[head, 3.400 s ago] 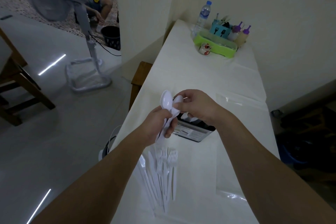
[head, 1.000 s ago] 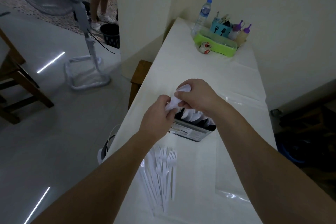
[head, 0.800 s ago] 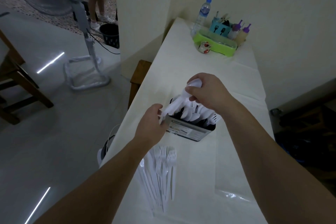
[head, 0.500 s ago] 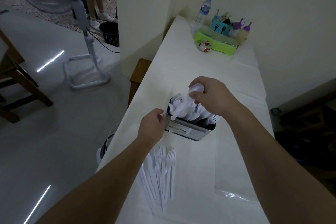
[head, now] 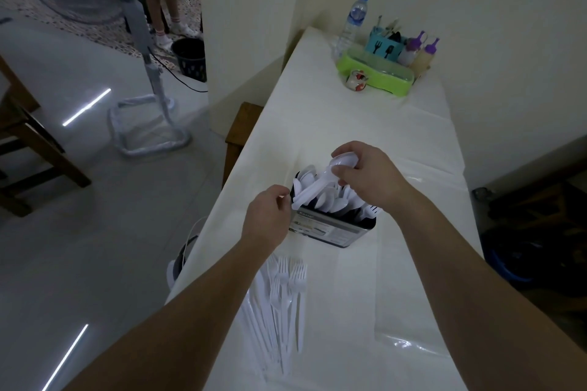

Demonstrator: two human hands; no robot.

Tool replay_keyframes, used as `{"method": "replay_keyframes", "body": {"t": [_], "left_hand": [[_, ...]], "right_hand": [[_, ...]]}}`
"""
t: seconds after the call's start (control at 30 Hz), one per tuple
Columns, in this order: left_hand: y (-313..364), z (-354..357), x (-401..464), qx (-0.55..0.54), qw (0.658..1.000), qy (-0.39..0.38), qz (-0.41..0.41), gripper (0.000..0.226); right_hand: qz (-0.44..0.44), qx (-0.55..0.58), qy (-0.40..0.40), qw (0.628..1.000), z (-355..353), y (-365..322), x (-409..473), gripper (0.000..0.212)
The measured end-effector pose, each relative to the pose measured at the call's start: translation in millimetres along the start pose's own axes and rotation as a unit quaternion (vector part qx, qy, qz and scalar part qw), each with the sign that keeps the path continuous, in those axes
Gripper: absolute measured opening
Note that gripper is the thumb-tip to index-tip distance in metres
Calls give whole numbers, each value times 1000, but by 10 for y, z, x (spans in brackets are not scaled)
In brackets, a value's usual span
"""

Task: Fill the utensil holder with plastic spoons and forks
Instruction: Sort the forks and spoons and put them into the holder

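Note:
A dark rectangular utensil holder (head: 330, 232) stands on the white table (head: 349, 124), with several white plastic spoons (head: 327, 200) standing in it. My right hand (head: 368, 171) grips a bundle of spoons (head: 313, 189) by the bowl ends above the holder. Their handles slant down-left to the holder's left rim. My left hand (head: 268, 219) sits at that left rim, fingers loosely curled, fingertips beside the handle tips. A pile of white plastic forks (head: 282, 295) lies on the table nearer to me, under my left forearm.
At the table's far end are a green tray (head: 381, 79), a water bottle (head: 352, 22), a blue caddy (head: 382, 47) and two squeeze bottles (head: 424, 54). A standing fan (head: 136, 41) and a wooden chair (head: 28, 143) are on the floor to the left. A person stands behind the fan.
The spoon bundle went from both hands to my right hand alone and tilted down over the holder. My left hand dropped to the holder's left rim.

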State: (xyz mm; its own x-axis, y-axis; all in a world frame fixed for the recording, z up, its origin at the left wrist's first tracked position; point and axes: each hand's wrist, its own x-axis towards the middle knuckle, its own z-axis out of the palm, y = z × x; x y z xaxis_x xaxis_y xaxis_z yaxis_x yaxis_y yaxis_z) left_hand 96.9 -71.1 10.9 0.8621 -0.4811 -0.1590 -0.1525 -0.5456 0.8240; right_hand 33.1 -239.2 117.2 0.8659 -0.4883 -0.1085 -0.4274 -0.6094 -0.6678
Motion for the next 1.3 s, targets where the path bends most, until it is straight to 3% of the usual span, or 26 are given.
{"method": "replay_keyframes", "body": {"t": [0.4, 0.6, 0.73, 0.9, 1.13, 1.3], "left_hand": [[-17, -15, -32, -13, 1000, -24, 4, 28], [-25, -22, -35, -4, 1000, -24, 14, 29], [-16, -25, -46, -5, 1000, -16, 23, 29], [-7, -46, -51, -8, 1000, -19, 22, 29], [-23, -69, -45, -3, 999, -17, 27, 33], [-30, -63, -61, -1, 999, -18, 27, 33]], "right_hand": [[0, -26, 42, 999, -12, -33, 62, 17], [-16, -87, 5, 996, 170, -32, -7, 19], [-54, -148, -50, 986, 395, -83, -13, 26], [-52, -219, -59, 973, 550, -128, 39, 50], [-44, -209, -12, 977, 581, -49, -7, 21], [-90, -317, 39, 943, 648, 82, -17, 15]]}}
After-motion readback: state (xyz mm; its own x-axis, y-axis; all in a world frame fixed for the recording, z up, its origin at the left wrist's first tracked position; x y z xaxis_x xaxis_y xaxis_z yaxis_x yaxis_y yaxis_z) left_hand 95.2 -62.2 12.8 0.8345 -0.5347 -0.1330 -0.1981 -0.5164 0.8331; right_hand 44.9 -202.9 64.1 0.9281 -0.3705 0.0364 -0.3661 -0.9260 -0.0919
